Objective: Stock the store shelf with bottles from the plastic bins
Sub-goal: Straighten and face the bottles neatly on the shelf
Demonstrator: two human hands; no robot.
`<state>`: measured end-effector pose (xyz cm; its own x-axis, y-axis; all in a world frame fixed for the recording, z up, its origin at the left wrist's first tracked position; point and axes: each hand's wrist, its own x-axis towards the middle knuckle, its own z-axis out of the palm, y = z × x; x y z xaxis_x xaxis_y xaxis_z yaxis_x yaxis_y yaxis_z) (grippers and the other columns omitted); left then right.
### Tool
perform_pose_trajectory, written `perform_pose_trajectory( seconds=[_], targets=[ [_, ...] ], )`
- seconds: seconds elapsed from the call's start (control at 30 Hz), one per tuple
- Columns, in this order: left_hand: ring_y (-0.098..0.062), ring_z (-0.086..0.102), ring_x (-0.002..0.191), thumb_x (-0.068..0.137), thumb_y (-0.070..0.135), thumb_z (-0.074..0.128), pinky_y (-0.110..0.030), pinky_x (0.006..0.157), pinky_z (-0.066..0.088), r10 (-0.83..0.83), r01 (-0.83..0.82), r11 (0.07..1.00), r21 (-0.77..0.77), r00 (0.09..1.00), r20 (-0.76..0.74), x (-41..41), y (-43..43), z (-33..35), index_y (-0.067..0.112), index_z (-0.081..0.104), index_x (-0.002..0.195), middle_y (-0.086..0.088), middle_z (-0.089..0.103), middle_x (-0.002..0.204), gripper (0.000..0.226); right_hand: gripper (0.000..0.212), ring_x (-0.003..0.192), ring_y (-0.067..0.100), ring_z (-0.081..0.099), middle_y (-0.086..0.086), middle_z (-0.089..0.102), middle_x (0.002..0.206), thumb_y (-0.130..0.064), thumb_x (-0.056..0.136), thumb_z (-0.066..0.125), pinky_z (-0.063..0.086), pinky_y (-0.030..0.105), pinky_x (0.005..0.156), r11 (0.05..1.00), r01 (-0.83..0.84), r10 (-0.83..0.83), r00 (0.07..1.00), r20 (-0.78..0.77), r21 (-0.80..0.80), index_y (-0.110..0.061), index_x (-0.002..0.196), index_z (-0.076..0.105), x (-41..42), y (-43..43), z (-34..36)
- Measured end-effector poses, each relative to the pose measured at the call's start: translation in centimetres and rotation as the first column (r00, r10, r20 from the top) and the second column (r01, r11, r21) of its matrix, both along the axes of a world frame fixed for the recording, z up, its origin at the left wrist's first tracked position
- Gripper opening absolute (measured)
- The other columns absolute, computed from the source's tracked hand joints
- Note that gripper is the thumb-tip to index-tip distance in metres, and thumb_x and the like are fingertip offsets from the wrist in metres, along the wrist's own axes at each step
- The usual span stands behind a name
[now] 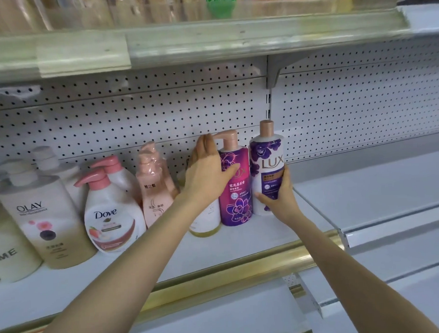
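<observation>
Left hand (206, 172) clasps the purple pump bottle (236, 198), thumb across its label. Right hand (281, 195) grips the white LUX bottle (266, 158) low down, upright on the shelf (217, 250) beside it.

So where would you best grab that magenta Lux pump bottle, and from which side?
Probably round the straight body of the magenta Lux pump bottle, upper half, from the front-left. The white Lux bottle stands close on its right, and the pump head looks a poor handle. The left hand grips it that way, thumb across the label.
</observation>
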<state>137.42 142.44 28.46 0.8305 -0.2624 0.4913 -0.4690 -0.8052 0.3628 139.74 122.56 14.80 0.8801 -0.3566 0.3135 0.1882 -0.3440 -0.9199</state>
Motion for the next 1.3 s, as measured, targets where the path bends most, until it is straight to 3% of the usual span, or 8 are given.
perform_pose_trajectory(
  seconds=[0.17,0.23,0.33,0.5,0.8,0.9,1.03,1.3],
  targets=[
    [-0.028,0.054,0.112,0.066,0.050,0.078,-0.047,0.087,0.051,-0.013,-0.017,0.995,-0.101,0.958,-0.285,2.8,-1.0,0.8,0.017,0.011,0.142,-0.010,0.048,0.135,0.108,0.092,0.092,0.034,0.064,0.015,0.052,0.121,-0.036,0.070,0.080,0.055,0.029,0.052,0.996,-0.033,0.032,0.999,0.016,0.081,-0.036,0.141,0.021,-0.4,-0.3,0.6],
    [-0.029,0.058,0.106,0.062,0.048,0.082,-0.047,0.081,0.055,-0.045,-0.017,0.984,-0.177,0.940,-0.339,3.4,-1.2,0.8,0.020,0.010,0.140,-0.009,0.052,0.129,0.110,0.095,0.097,0.032,0.063,0.012,0.051,0.123,-0.032,0.067,0.083,0.056,0.031,0.054,0.996,-0.054,0.054,0.999,0.003,0.070,-0.039,0.139,0.020,-0.4,-0.5,0.8],
    [-0.029,0.055,0.112,0.063,0.044,0.082,-0.046,0.090,0.051,-0.064,-0.034,0.973,-0.230,0.911,-0.408,4.0,-1.3,0.3,0.012,0.011,0.142,-0.010,0.049,0.131,0.111,0.116,0.113,0.028,0.055,0.005,0.044,0.134,-0.032,0.056,0.087,0.059,0.041,0.066,0.998,-0.068,0.068,0.997,-0.034,0.002,-0.041,0.142,0.010,-0.4,-0.6,0.5],
    [-0.020,0.060,0.102,0.069,0.031,0.080,-0.035,0.088,0.049,-0.266,0.073,0.925,-0.374,0.825,-0.498,4.5,-0.9,0.3,0.011,0.049,0.123,-0.002,0.061,0.120,0.065,0.124,0.124,0.025,0.048,0.003,0.041,0.138,-0.043,0.048,0.084,0.052,0.054,0.089,0.994,-0.086,0.082,0.995,-0.063,-0.070,-0.044,0.143,0.004,-0.4,-1.3,0.0],
    [-0.019,0.062,0.099,0.073,0.030,0.078,-0.035,0.087,0.051,-0.340,0.163,0.919,-0.358,0.787,-0.515,4.7,-0.1,0.8,0.018,0.053,0.111,0.000,0.063,0.110,0.047,0.123,0.118,0.028,0.053,0.003,0.044,0.133,-0.046,0.045,0.087,0.055,0.054,0.082,0.992,-0.095,0.087,0.992,-0.088,-0.088,-0.042,0.141,0.009,0.0,-1.8,-0.3],
    [-0.017,0.061,0.097,0.074,0.030,0.077,-0.030,0.082,0.049,-0.344,0.161,0.916,-0.368,0.787,-0.512,4.7,0.0,0.8,0.018,0.053,0.112,0.001,0.062,0.108,0.047,0.118,0.113,0.031,0.055,0.007,0.046,0.128,-0.044,0.040,0.089,0.059,0.047,0.074,0.993,-0.107,0.099,0.986,-0.131,-0.056,-0.037,0.136,0.020,0.0,-1.9,0.3],
    [-0.017,0.061,0.097,0.075,0.028,0.077,-0.031,0.084,0.049,-0.354,0.159,0.910,-0.383,0.780,-0.517,4.6,-0.1,0.8,0.018,0.053,0.113,-0.002,0.063,0.112,0.046,0.097,0.107,0.032,0.059,0.010,0.049,0.125,-0.017,0.059,0.089,0.054,0.017,0.057,0.991,-0.133,0.132,0.975,-0.179,0.007,-0.022,0.131,0.023,0.1,-2.0,0.4],
    [-0.013,0.055,0.093,0.077,0.025,0.075,-0.021,0.071,0.043,-0.329,0.177,0.933,-0.313,0.773,-0.543,4.4,-0.2,1.6,0.014,0.050,0.118,0.002,0.057,0.106,0.049,0.088,0.091,0.025,0.059,0.012,0.051,0.118,-0.003,0.069,0.081,0.047,0.011,0.047,0.984,-0.176,0.175,0.959,-0.222,0.018,-0.008,0.133,0.021,-0.7,-1.8,1.5]
  ],
)
